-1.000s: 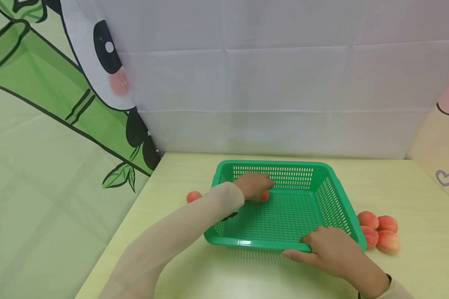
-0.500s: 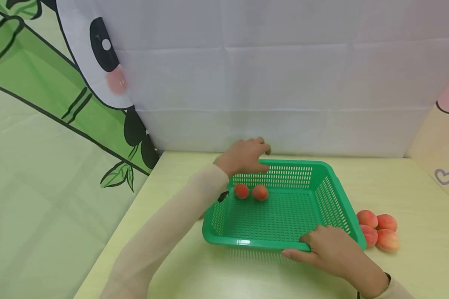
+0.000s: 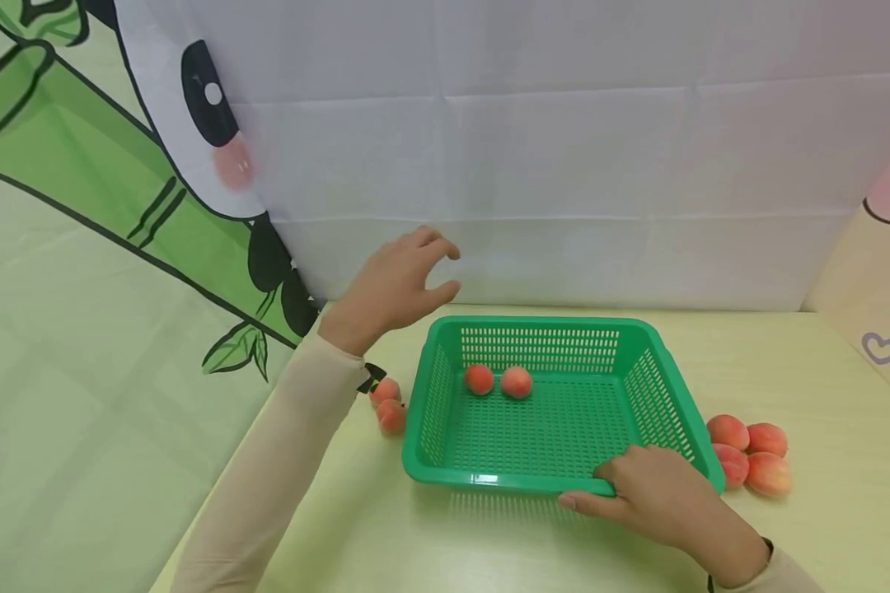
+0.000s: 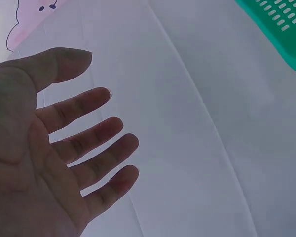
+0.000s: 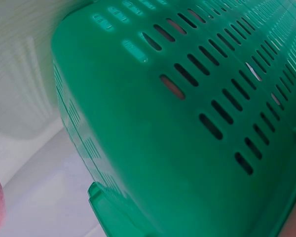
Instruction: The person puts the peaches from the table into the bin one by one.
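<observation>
Left peaches (image 3: 391, 418) lie beside the left wall of the basket (image 3: 504, 481), below and nearside of the empty, relaxed left hand (image 3: 393, 284), the closer hand; they are round and orange-red. Two inner peaches (image 3: 516, 382) sit in the basket's rear left. The right hand (image 3: 656, 498) grips its front rim. Four right peaches (image 3: 770, 475) cluster outside its right wall.

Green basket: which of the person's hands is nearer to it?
Right. The right hand grips the near rim of the green basket; the left hand hovers off its far left corner, not touching.

The basket (image 3: 512, 481) looks glossy plastic, the backdrop (image 3: 564, 156) creased matt cloth.
</observation>
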A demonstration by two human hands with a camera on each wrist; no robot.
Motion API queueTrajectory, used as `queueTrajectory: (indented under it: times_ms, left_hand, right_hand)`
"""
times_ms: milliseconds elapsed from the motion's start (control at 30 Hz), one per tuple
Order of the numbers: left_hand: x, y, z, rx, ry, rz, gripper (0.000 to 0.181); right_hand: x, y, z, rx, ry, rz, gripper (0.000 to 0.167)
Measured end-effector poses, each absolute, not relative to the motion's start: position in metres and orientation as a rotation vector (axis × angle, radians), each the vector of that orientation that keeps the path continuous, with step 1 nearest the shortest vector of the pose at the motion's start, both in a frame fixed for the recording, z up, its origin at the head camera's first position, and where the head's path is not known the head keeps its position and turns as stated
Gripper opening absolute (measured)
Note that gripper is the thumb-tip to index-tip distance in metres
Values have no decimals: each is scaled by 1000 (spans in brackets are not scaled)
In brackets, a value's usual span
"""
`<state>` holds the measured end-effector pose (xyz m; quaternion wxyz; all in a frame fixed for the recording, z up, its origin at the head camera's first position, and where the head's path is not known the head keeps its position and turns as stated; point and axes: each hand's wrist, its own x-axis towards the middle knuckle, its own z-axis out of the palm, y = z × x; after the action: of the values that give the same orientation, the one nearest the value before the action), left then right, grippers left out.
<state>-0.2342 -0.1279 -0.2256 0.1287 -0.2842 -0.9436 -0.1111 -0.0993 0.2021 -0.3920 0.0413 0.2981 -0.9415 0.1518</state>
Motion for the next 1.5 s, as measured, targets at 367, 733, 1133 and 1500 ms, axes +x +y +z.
queueTrajectory:
  times_ms: [367,733,1133,1500]
  left_hand:
    - [-216,-165,-256,-745,-2792,-406,28]
    - [-214,-177,-299,-566,-2965,-417,32]
    - [-210,-185,-339,-477,-3135,-488,37]
    - [-205,-182,-352,-404,-3258,-335,41]
  right_hand:
    - [-100,203,-393,917,-2899,468,58]
    - [-100,202,-393,927,-2876,459,60]
    - [-101,202,-393,924,-2883,444,60]
    - [-101,203,-393,919,-2869,440,60]
